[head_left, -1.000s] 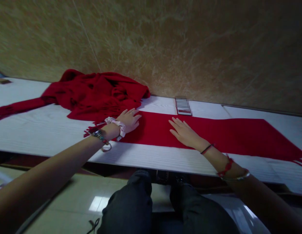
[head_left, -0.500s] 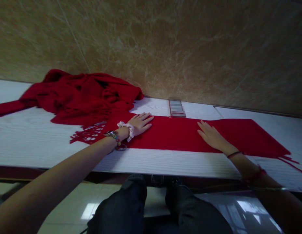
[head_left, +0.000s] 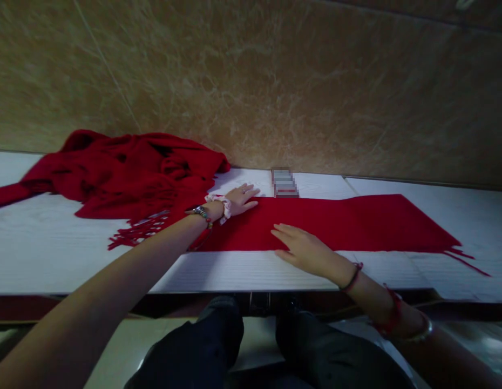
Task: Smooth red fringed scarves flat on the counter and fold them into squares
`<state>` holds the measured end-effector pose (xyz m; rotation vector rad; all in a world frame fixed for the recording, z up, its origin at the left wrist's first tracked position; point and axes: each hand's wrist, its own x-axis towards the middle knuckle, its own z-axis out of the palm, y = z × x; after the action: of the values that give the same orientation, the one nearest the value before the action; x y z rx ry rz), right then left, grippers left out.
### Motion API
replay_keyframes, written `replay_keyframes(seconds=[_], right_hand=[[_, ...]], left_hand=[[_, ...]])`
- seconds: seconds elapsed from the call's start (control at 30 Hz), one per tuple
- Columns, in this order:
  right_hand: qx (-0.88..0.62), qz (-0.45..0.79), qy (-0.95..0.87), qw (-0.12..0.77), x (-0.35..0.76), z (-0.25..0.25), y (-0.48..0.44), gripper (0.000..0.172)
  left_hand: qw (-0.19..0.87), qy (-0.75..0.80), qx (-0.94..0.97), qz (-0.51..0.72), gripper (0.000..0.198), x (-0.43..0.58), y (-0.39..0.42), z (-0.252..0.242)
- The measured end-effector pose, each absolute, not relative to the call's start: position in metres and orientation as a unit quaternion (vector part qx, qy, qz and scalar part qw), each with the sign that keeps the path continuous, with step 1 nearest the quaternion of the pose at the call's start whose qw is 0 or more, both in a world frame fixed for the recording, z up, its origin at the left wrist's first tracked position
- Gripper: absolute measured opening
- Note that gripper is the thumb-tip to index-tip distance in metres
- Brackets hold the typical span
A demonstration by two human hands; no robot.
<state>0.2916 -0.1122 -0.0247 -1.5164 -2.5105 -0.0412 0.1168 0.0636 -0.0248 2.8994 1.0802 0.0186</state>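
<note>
A long red scarf (head_left: pixel 348 224) lies flat across the white table (head_left: pixel 65 254), its fringed ends at the left and far right. My left hand (head_left: pixel 241 197) rests palm down, fingers stretched out, on the scarf's far edge near the middle. My right hand (head_left: pixel 302 248) lies flat with fingers apart on the scarf's near edge, partly on the table. Both hands hold nothing.
A crumpled pile of red scarves (head_left: pixel 129 170) sits at the back left of the table. A small blurred object (head_left: pixel 284 182) lies by the brown marble wall (head_left: pixel 275 86). My dark-trousered knees (head_left: pixel 218 346) are below the table's front edge.
My right hand has slid left and toward me, from the scarf's right part to its near edge. My left hand has shifted up to the scarf's far edge.
</note>
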Motion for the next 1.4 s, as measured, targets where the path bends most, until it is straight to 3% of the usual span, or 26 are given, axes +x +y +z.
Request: replay_keyframes(seconds=[0.33,0.57,0.8,0.93,1.13,1.4], right_hand=[[-0.484,-0.099,-0.869,0.034,0.293,-0.016,-0.122,0.036],[-0.498,-0.168,-0.850,0.026,0.278,-0.021,-0.122,0.016],[-0.546,-0.183,-0.817,-0.012,0.283,-0.020,-0.130,0.019],[-0.576,-0.174,-0.798,-0.029,0.291,-0.019,-0.133,0.021],[-0.598,-0.178,-0.780,-0.036,0.296,-0.020,-0.138,0.019],[-0.579,-0.229,-0.783,0.009,0.300,-0.025,-0.141,0.016]], left_hand=[[0.084,0.303,0.949,-0.012,0.036,0.164,0.085,-0.008],[0.131,0.337,0.932,-0.029,0.021,0.174,0.093,-0.002],[0.170,0.349,0.921,-0.014,0.034,0.175,0.090,-0.001],[0.190,0.362,0.912,0.011,0.022,0.189,0.087,-0.006],[0.204,0.406,0.887,0.080,0.029,0.204,0.085,-0.016],[0.282,0.401,0.861,0.136,0.022,0.202,0.086,-0.016]])
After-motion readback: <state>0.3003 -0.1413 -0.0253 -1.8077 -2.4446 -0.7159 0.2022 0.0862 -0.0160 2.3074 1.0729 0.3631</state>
